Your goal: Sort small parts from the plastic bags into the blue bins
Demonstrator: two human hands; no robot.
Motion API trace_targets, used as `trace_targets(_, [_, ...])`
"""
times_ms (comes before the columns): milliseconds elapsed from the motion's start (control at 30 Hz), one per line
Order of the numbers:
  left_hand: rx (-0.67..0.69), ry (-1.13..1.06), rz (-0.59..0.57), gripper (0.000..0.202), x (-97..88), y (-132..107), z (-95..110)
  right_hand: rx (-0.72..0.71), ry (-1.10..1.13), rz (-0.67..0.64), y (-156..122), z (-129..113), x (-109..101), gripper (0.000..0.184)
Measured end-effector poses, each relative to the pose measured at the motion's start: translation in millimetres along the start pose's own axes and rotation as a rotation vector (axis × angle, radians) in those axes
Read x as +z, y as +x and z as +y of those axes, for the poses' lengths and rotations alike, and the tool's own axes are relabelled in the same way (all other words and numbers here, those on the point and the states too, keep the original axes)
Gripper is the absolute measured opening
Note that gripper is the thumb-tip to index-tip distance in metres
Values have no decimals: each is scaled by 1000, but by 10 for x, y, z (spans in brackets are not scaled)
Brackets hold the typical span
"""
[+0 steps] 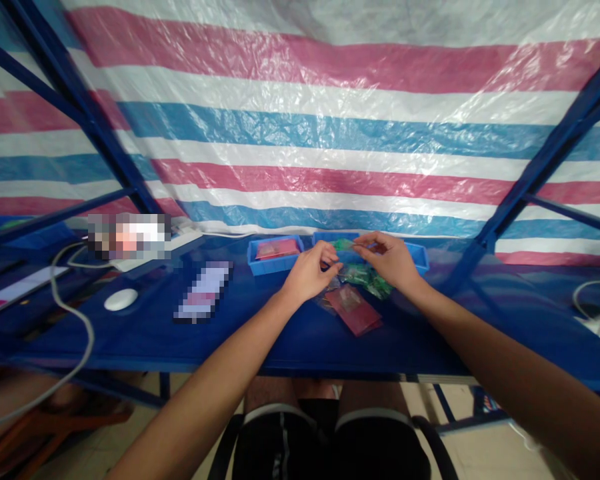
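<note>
My left hand (pixel 311 272) and my right hand (pixel 387 261) are raised close together over the back of the blue table. Between their fingertips shows a green see-through plastic packet (pixel 344 245), its right edge pinched by my right thumb and fingers. My left fingers are curled beside its left edge; what they hold, if anything, is hidden. Beneath the hands lies a heap of crumpled green packets (pixel 367 277). Nearer to me are red flat packets (pixel 356 312), overlapping, with clear plastic on top. A long blue bin (pixel 420 257) stands behind my hands, partly covered by them.
A smaller blue bin (pixel 253 261) holds red packets (pixel 277 249). To the left are a blurred-out phone (pixel 204 291), a white mouse (pixel 121 299) and a white cable (pixel 83 320). Blue frame posts (pixel 545 150) and a striped plastic sheet (pixel 330 133) rise behind the table (pixel 430 347).
</note>
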State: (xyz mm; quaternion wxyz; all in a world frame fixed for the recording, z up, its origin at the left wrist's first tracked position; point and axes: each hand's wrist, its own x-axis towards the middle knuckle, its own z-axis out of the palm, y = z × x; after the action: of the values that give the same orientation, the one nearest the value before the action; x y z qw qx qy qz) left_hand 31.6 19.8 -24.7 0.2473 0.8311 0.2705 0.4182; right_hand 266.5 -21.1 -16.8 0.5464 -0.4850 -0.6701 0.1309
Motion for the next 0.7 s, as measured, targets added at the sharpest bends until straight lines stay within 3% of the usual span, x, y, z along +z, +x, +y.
trace_targets(133, [158, 150, -174, 19, -12, -10, -6, -190, -307, 135, 118, 58, -313, 15])
trace_targets(267, [164, 189, -268, 32, 2, -33, -59, -222, -507, 131, 186, 197, -495, 13])
trace_targets(433, [140, 193, -287, 39, 0, -33, -119, -187, -536, -96, 191, 277, -471, 12])
trace_targets(600, [34, 170, -281, 37, 8, -28, -134, -232, -443, -136, 129, 78, -365, 18])
trace_targets(700, [55, 210, -269, 29, 1, -18, -99, -265, -382, -173, 80, -26, -287, 19])
